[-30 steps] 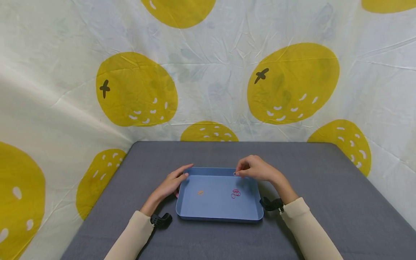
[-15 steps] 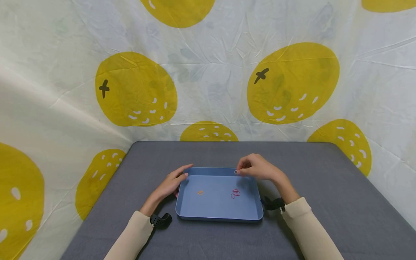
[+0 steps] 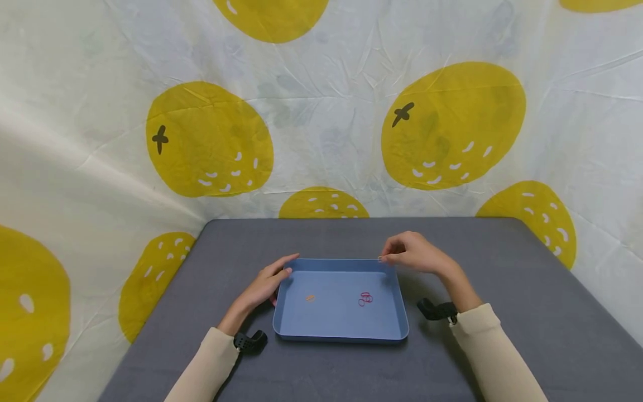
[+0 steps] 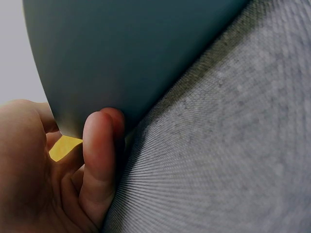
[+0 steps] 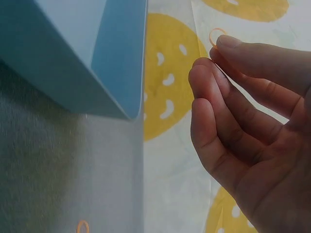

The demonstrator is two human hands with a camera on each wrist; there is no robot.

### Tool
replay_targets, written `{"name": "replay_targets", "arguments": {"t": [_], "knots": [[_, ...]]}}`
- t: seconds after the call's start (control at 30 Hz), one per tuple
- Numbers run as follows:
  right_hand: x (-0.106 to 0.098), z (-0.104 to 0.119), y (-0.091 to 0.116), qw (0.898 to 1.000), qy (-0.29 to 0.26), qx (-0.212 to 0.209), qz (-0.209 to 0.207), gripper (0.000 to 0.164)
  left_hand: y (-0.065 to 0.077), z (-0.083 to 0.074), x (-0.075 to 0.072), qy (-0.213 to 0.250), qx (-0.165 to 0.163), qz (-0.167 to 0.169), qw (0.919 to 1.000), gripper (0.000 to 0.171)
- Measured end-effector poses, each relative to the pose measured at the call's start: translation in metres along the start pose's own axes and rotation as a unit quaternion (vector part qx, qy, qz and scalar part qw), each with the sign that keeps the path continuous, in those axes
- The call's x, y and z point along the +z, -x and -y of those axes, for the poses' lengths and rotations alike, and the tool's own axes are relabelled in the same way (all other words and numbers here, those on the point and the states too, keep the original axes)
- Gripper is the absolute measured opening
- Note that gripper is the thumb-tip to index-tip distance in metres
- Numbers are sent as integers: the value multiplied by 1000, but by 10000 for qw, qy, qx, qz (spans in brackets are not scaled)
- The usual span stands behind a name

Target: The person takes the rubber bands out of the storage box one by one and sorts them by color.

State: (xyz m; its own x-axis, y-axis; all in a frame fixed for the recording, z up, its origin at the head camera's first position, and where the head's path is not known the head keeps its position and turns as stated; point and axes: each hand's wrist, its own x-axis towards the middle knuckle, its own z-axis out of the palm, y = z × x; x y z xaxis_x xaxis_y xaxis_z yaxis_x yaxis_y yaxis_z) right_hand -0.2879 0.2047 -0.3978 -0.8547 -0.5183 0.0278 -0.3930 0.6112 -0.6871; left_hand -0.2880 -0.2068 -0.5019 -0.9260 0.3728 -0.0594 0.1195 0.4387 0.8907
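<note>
A blue rectangular tray (image 3: 336, 321) sits on the table. My left hand (image 3: 263, 286) grips its far left corner, thumb over the rim; in the left wrist view, curled fingers (image 4: 98, 150) press the outer wall. My right hand (image 3: 417, 254) is raised at the tray's far right corner, pinching a small orange rubber band (image 5: 210, 36) between thumb and index finger. The band sticks up as a loop from the fingertips, and the other fingers are loosely curled. Inside the tray, orange rubber bands (image 3: 310, 298) lie left of the middle and several red rubber bands (image 3: 369, 299) lie to the right.
Under the tray is a table (image 3: 341, 371) covered in grey cloth. Another orange loop (image 5: 83, 222) shows on the table at the bottom of the right wrist view. Behind hangs a white curtain (image 3: 326, 111) with big yellow fruit prints.
My right hand has moved right and slightly up with the orange rubber band, from over the tray to its far right corner. The left hand and the tray hold their places.
</note>
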Motion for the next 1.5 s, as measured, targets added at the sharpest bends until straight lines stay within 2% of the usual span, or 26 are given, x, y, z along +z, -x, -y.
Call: {"name": "replay_targets", "arguments": {"t": [0.27, 0.5, 0.83, 1.0, 1.2, 1.5], "knots": [[-12, -17, 18, 9995, 170, 228, -154, 15, 0, 0, 1, 31, 5, 8, 10000, 43], [-25, -40, 36, 9987, 9, 492, -164, 16, 0, -2, 0, 7, 17, 22, 10000, 45], [-42, -71, 50, 9974, -180, 649, -264, 23, -1, -1, 0, 40, -30, -10, 10000, 45], [-49, -83, 55, 9964, -17, 784, -334, 22, -2, -1, 0, 56, 28, 17, 10000, 46], [-47, -96, 55, 9932, 28, 1141, -213, 19, -1, -1, -1, 58, 53, 8, 10000, 46], [-41, -112, 57, 9898, -166, 1416, 1, 15, -3, -1, -1, 23, 67, 3, 10000, 45]]}}
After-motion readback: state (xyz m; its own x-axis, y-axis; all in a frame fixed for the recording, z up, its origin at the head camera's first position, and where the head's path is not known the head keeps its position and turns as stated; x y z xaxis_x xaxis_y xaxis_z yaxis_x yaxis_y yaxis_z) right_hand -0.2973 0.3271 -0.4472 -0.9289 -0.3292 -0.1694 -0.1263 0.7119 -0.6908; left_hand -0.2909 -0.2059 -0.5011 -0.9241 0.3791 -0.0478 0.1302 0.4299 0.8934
